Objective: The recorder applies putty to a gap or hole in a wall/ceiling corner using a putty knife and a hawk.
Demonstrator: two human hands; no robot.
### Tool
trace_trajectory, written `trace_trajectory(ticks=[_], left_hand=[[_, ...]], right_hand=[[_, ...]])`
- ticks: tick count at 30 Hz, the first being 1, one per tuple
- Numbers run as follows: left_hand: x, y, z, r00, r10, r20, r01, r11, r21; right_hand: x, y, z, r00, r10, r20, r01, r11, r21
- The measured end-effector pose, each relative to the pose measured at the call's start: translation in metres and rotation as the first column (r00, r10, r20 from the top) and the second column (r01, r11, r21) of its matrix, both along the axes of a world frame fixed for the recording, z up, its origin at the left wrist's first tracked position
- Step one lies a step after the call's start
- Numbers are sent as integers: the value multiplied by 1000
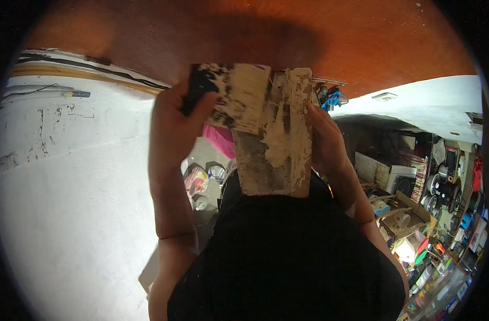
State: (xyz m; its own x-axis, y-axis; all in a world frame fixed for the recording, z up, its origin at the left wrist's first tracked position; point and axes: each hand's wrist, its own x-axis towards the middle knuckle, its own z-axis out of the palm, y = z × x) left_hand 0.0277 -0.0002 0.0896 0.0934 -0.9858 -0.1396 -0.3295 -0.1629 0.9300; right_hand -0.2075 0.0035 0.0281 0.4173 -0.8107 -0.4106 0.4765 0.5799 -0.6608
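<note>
A square black spreader (239,96), streaked with beige paste, is gripped in my left hand (177,125), thumb across its face. My right hand (327,139) holds a long rectangular trowel or board (266,171) along its right side. Beige paste is smeared over that trowel, thickest down its middle and right. The spreader overlaps the trowel's upper left part; whether they touch I cannot tell.
An orange-brown surface (244,27) spans the top, with cables (110,72) along its left edge. A scuffed white wall (68,203) is at left. Pink fabric (217,142) and bags lie below. A cluttered area with boxes (402,216) and tools fills the right.
</note>
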Motion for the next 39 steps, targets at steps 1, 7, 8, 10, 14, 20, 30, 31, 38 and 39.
trace_trajectory(ticks=[1, 7, 8, 10, 14, 20, 30, 31, 38, 39], left_hand=[[3, -4, 1, 998, -24, -54, 24, 1000, -15], [3, -5, 3, 999, -42, -10, 42, 999, 3], [1, -4, -3, 997, -67, 29, 68, 997, -31], [1, -2, -10, 993, -94, 69, 98, 993, -66], [0, -3, -6, 996, -68, 57, 72, 995, -72], [3, -4, -4, 996, -58, 67, 62, 996, -58], [1, 0, -3, 999, -36, 27, 38, 998, -58], [4, 0, 0, 999, 31, -8, -31, 999, -20], [11, 8, -11, 1000, 1, 5, -2, 999, 38], [7, 12, -16, 1000, 1, 7, -1, 999, 40]], right_hand=[[-2, 1, -2, 999, 14, 29, -14, 999, -30], [-2, 1, -1, 1000, -11, 25, 12, 1000, -20], [-3, 1, -5, 1000, -14, 27, 15, 1000, -21], [-7, 1, -17, 999, 27, 34, -26, 999, -20], [0, 4, 2, 999, -49, 9, 49, 998, 33], [-1, 3, 1, 996, -68, 55, 68, 998, -3], [-2, 0, -5, 1000, -29, -4, 29, 999, -27], [-2, 0, -6, 996, -61, 58, 62, 998, -4], [-1, 0, -12, 992, -54, 118, 54, 999, 7], [0, -1, -12, 993, -65, 103, 64, 998, 17]])
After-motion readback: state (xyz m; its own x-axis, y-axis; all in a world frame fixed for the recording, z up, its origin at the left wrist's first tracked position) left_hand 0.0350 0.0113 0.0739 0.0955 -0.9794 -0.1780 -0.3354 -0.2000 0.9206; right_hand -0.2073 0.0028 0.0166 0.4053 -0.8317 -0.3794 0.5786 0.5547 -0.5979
